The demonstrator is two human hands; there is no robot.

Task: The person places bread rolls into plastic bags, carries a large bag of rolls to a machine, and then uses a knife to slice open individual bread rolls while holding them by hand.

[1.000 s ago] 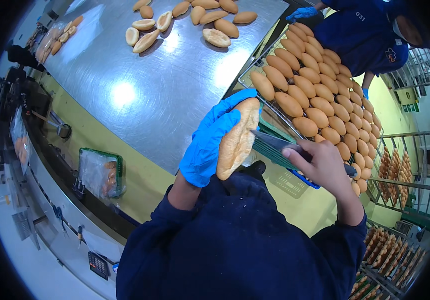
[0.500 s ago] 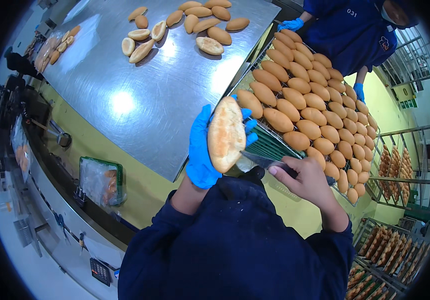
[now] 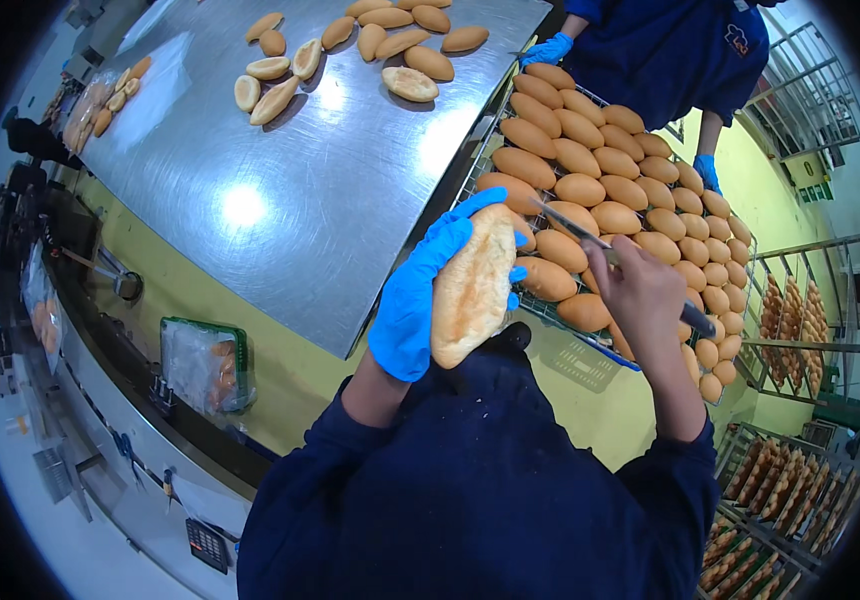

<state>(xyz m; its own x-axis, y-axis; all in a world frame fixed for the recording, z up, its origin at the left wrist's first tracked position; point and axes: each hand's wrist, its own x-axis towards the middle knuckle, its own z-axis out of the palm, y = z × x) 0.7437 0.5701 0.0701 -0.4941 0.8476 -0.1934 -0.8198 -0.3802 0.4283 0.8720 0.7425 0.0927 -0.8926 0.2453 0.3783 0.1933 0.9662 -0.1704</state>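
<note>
An oval bread roll (image 3: 472,290) rests in my left hand (image 3: 402,318), which wears a blue glove. Its pale, browned side faces up, and the right edge looks rough. The gloved fingers wrap behind the roll, their tips showing at its right side. My bare right hand (image 3: 640,295) grips a knife (image 3: 568,222) by its dark handle. The blade points up and left, apart from the held roll and above the wire rack (image 3: 470,172) of brown rolls (image 3: 580,190).
A co-worker's gloved hands (image 3: 548,50) hold the rack's far side. Several loose rolls (image 3: 430,64) lie on the steel table (image 3: 280,170) at left. A bagged crate (image 3: 205,365) stands lower left; rack trolleys (image 3: 800,340) stand at right.
The knife has left the roll's right edge and moved up and right. The roll is tilted more. The rack and co-worker have shifted left, covering the green crate below.
</note>
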